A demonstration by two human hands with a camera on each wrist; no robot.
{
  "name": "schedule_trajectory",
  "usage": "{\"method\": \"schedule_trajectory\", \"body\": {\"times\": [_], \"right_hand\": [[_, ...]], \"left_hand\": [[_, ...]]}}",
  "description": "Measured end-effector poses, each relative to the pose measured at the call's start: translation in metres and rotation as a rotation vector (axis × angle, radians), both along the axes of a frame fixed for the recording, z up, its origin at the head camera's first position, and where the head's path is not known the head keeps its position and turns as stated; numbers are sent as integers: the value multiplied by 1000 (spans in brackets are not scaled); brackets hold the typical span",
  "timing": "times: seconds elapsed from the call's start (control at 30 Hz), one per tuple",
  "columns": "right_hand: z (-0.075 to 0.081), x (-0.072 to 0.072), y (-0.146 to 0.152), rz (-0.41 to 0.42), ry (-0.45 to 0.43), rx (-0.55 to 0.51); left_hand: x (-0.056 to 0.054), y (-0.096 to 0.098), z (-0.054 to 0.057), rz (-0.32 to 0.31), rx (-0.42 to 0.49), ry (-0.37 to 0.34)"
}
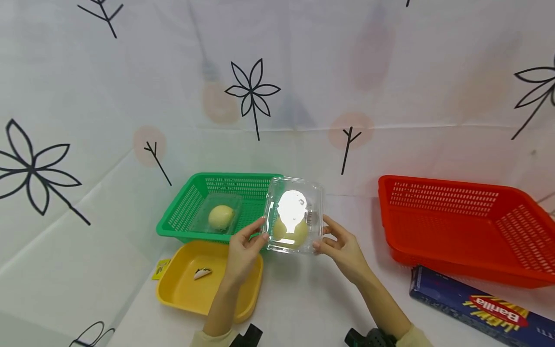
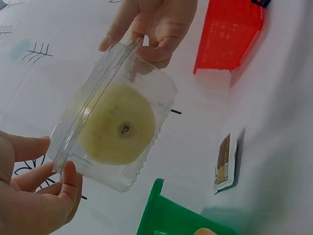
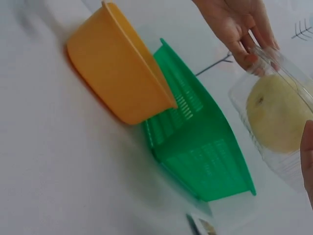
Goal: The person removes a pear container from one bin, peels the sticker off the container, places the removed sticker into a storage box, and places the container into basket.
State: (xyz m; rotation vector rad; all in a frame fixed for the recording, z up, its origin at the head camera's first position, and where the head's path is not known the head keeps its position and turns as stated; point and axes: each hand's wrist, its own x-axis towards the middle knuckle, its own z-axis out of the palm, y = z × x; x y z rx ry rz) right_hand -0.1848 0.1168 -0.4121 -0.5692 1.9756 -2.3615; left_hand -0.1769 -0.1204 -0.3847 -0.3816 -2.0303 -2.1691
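A lidded clear plastic clamshell box (image 1: 315, 197) is held up in front of the green basket's right end. Inside it lies a round pale-yellow fruit (image 2: 117, 127), with a dark spot on its skin. My left hand (image 1: 244, 258) pinches the box's left edge between thumb and fingers. At the opposite edge, my right hand (image 1: 344, 253) grips it the same way. Within the green basket (image 1: 256, 185) sits another clear plastic box (image 1: 204, 221) with a similar fruit (image 1: 221, 217). Glare hides part of the held box's lid in the head view.
A yellow tub (image 1: 182, 294) with a small taco-shaped item (image 1: 202, 273) stands below my left forearm. A yellow packet (image 1: 161, 269) lies beside it. At the right are a red basket (image 1: 438, 231) and a blue Barilla box (image 1: 459, 301). A small flat package (image 2: 225, 161) lies behind.
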Motion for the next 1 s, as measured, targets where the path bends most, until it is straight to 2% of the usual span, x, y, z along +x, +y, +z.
{"method": "schedule_trajectory", "body": {"times": [0.27,0.4,0.8,1.0], "right_hand": [[3,-23,-27,-2,72,7],[1,-32,-40,-7,69,17],[3,-56,-74,-16,50,87],[1,-67,-84,-7,18,138]], "left_hand": [[-16,-16,5,118,-96,85],[-24,-24,4,164,-125,92],[-43,-45,9,297,-107,23],[-54,-58,6,341,-132,-128]]}}
